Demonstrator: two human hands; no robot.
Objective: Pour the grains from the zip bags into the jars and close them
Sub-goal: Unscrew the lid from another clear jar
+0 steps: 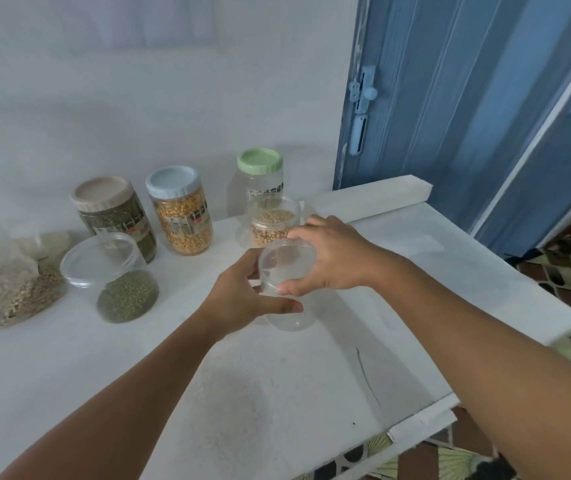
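Above the white table (277, 393), we gripped one empty clear jar (286, 299), our left hand (242, 296) curled round its side, our right hand (329, 254) grasping its lid (286, 261). Behind stood three tall lidded jars, two small clear tubs of grain, and grain bags (7, 285) at left.

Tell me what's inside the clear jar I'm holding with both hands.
The clear jar looks empty: the white table shows through its wall, with no grains visible. The left hand and right hand cover part of its sides, so those parts are hidden.
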